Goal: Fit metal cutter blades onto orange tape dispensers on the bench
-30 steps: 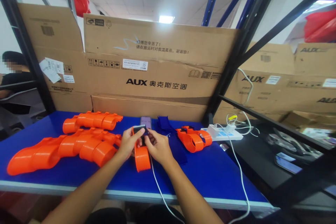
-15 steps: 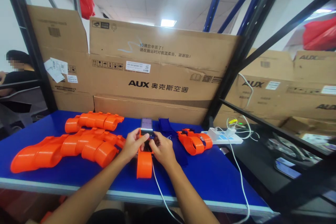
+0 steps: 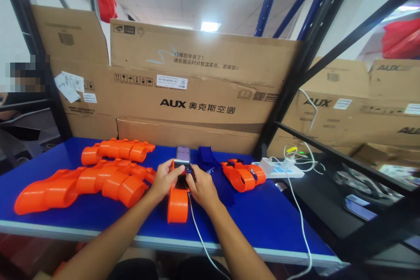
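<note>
Between my hands is an orange plastic part [image 3: 178, 207] with a wide curved band hanging towards me and a dark piece [image 3: 182, 166] at its top. My left hand [image 3: 166, 179] grips it from the left, thumb lying on the dark piece. From the right, my right hand [image 3: 202, 184] closes its fingers on the same part near the dark piece; its fingertips are partly hidden. A white cable [image 3: 201, 243] runs down from beside the part over the table edge. Just behind the hands lies a phone [image 3: 183, 153] with a lit screen.
Rows of nested orange parts [image 3: 95, 180] lie on the blue table [image 3: 144, 223] at left. Dark blue pieces [image 3: 206, 155] and more orange parts [image 3: 243, 177] lie at right, near a white power strip [image 3: 288, 170]. Cardboard [image 3: 200, 127] walls the back; a rack post [image 3: 288, 83] stands right.
The orange part's hanging band has shifted slightly left and turned a little. My fingers have moved slightly on the part, with both hands still on it.
</note>
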`<state>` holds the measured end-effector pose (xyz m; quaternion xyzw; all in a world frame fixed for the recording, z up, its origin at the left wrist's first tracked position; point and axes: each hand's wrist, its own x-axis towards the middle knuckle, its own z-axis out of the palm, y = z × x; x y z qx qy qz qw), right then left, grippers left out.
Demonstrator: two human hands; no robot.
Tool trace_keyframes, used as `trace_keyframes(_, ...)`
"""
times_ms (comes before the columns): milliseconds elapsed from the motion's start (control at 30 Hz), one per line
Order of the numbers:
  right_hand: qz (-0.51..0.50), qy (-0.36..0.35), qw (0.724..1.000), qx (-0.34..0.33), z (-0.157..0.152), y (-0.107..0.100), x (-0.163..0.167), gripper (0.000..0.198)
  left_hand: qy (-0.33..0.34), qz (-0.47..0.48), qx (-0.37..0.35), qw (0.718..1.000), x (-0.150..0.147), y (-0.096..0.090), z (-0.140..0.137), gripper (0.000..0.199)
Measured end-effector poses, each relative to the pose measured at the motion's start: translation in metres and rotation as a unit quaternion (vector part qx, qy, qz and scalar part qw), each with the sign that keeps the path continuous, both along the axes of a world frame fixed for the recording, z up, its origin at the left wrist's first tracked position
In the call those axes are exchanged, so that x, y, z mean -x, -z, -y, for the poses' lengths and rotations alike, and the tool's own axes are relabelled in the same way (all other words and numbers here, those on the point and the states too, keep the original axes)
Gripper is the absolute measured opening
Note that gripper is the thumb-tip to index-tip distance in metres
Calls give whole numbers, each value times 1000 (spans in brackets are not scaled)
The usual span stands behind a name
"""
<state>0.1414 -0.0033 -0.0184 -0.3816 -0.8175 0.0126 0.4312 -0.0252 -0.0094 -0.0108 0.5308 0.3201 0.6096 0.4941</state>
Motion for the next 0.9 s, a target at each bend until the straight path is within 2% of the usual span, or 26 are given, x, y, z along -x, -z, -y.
trace_keyframes(200,6,-3,1000,-4,0,0,1,25,5,1,6,1000,1,4,-4,34)
trace_keyframes(333,-42,-10,999,-7,-2,-1,0,28,19,36,23,999,-1,6,-5,35)
trace_keyframes(433,-53,-21,998,-14,-5,-2,-1,35,27,115,76,990,-2,5,-7,36)
trace_keyframes(533,-37,-31,999,-21,-8,-2,-1,39,22,202,141,969,-1,4,-10,34)
trace_keyframes(667,-24,-23,999,-42,-10,2,0,39,83,266,219,935,0,3,-12,31)
trace_keyframes(900,16,43,997,-59,-6,5,-2,40,62,230,167,957,-4,7,-11,35)
